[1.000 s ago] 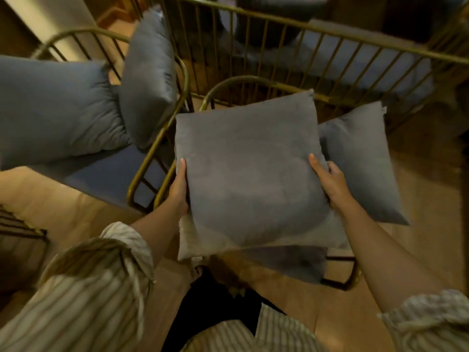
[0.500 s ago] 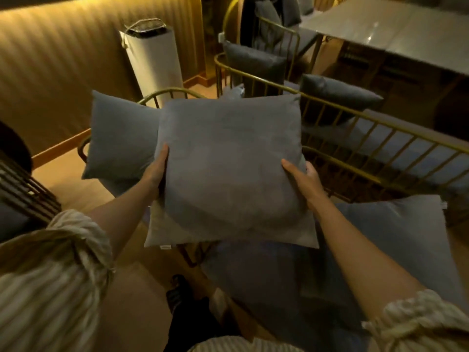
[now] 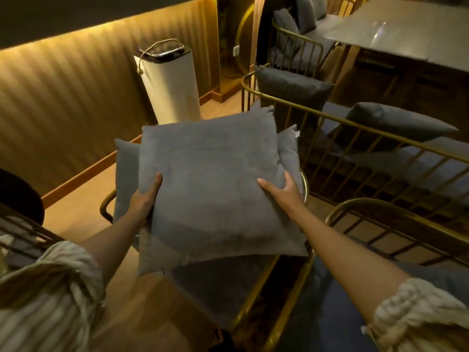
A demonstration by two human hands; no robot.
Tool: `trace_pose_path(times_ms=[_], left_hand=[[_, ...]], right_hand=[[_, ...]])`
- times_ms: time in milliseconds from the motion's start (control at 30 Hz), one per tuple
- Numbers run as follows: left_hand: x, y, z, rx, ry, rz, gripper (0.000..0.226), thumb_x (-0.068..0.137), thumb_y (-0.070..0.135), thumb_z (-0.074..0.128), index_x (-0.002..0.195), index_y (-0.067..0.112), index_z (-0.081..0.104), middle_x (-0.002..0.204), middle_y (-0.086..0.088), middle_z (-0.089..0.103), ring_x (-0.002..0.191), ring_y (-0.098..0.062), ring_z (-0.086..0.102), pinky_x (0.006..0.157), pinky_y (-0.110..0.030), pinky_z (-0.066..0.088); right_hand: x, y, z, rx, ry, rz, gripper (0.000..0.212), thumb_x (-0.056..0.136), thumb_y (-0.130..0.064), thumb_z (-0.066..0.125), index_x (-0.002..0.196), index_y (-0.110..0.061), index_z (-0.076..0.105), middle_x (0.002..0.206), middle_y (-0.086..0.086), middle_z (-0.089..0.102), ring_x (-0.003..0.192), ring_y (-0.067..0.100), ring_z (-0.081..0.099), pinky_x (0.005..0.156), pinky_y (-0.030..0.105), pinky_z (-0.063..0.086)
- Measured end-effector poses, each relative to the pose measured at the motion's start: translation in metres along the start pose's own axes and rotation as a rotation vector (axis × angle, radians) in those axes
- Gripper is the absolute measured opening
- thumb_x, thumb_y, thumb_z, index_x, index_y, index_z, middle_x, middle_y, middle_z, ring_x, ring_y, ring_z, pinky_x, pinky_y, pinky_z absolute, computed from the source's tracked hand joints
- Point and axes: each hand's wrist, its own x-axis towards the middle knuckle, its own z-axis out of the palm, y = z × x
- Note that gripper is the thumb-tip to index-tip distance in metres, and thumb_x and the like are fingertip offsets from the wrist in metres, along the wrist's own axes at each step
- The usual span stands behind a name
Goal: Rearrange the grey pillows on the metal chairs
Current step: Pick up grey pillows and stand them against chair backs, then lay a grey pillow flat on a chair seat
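Note:
I hold a square grey pillow (image 3: 213, 184) flat in front of me, above the seat of a gold metal chair (image 3: 106, 208). My left hand (image 3: 144, 199) grips its left edge and my right hand (image 3: 283, 190) grips its right edge. Behind it a second grey pillow (image 3: 124, 171) leans against the chair's back, and a third pillow's corner (image 3: 288, 146) shows to the right. A grey seat cushion (image 3: 218, 278) lies below the held pillow.
A gold metal bench rail (image 3: 355, 125) runs along the right, with grey pillows (image 3: 291, 87) (image 3: 396, 120) on it. Another gold chair (image 3: 368, 207) stands near right. A white cylinder appliance (image 3: 172, 85) stands by the ribbed wall. A grey table (image 3: 406, 29) is far right.
My view has swung from the right chair toward the left chair by the wall. The held pillow has gone with my hands and now hangs over that chair, lower and closer to its seat.

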Motion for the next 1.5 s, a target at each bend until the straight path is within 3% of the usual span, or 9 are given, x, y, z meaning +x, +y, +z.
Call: trace_pose_path(times_ms=[167,267,400,600,800,1000,1133,1267,1500], left_hand=[[0.08,0.007,-0.004,0.151,-0.02,0.062,0.094,0.078,0.06,0.068,0.152,0.022,0.024,0.152,-0.01,0.04,0.139,-0.035,0.039,0.113,-0.053,0.032],[0.102,-0.003,0.011,0.351,-0.204,0.062,0.095,0.084,0.035,0.074,0.156,0.018,0.013,0.156,-0.009,0.031,0.142,-0.033,0.033,0.113,-0.046,0.032],[0.128,-0.03,0.036,0.775,-0.374,-0.048,0.14,0.053,0.078,0.076,0.154,0.034,-0.01,0.166,-0.008,-0.004,0.151,-0.038,0.006,0.119,-0.057,0.021],[0.116,-0.038,0.059,0.707,-0.21,-0.019,0.126,0.066,0.072,0.07,0.153,0.035,-0.014,0.163,-0.013,-0.021,0.149,-0.043,-0.016,0.118,-0.061,0.002],[0.062,-0.039,0.124,0.614,-0.125,0.415,0.098,0.078,0.063,0.066,0.155,0.025,0.017,0.166,-0.009,0.009,0.153,-0.03,0.002,0.12,-0.059,0.002],[-0.036,-0.046,0.235,0.451,-0.655,0.753,0.072,0.083,0.033,0.075,0.144,0.019,0.039,0.155,-0.006,0.037,0.143,-0.021,0.034,0.119,-0.044,0.03],[-0.095,-0.077,0.302,0.553,-0.846,0.777,0.071,0.079,0.027,0.079,0.138,0.006,0.047,0.143,-0.015,0.049,0.135,-0.029,0.044,0.115,-0.045,0.035],[-0.155,-0.115,0.347,0.518,-0.871,0.614,0.06,0.084,0.025,0.075,0.136,0.011,0.048,0.127,0.005,0.049,0.12,-0.014,0.05,0.102,-0.029,0.041],[-0.231,-0.191,0.415,0.538,-0.838,0.291,0.044,0.091,0.011,0.066,0.132,0.003,0.053,0.12,-0.007,0.06,0.109,-0.021,0.059,0.094,-0.033,0.049]], right_hand=[[0.064,0.005,0.054,-0.002,-0.022,0.04,0.091,0.076,-0.04,0.082,0.15,-0.02,0.034,0.152,0.005,0.046,0.139,0.027,0.044,0.104,0.033,0.04],[0.087,0.026,0.069,-0.104,-0.151,0.154,0.103,0.077,-0.034,0.083,0.156,-0.019,0.019,0.161,0.004,0.03,0.147,0.028,0.032,0.112,0.039,0.036],[0.098,0.057,0.078,-0.446,-0.32,0.139,0.115,0.076,-0.044,0.08,0.158,-0.029,0.002,0.168,0.005,0.004,0.153,0.03,0.011,0.122,0.05,0.022],[0.09,0.056,0.069,-0.408,-0.266,0.106,0.101,0.084,-0.033,0.076,0.159,-0.026,0.008,0.167,0.005,0.014,0.151,0.028,0.02,0.121,0.047,0.026],[0.04,0.061,0.008,-0.289,0.105,0.053,0.067,0.09,-0.02,0.069,0.149,-0.016,0.039,0.148,0.012,0.048,0.134,0.029,0.048,0.106,0.042,0.044],[-0.047,0.101,-0.123,-0.268,0.456,0.172,0.036,0.089,-0.013,0.068,0.124,-0.008,0.062,0.119,0.015,0.067,0.111,0.029,0.062,0.096,0.042,0.05],[-0.135,0.145,-0.208,-0.262,0.649,0.313,0.024,0.091,-0.007,0.064,0.114,-0.003,0.066,0.107,0.014,0.069,0.102,0.025,0.063,0.09,0.038,0.051],[-0.215,0.208,-0.28,-0.295,0.836,0.434,0.017,0.086,-0.002,0.07,0.102,0.003,0.071,0.102,0.024,0.073,0.099,0.04,0.068,0.09,0.047,0.052],[-0.295,0.286,-0.397,-0.364,0.825,0.627,0.028,0.089,-0.017,0.07,0.112,-0.002,0.069,0.119,0.022,0.068,0.115,0.039,0.061,0.097,0.045,0.046]])
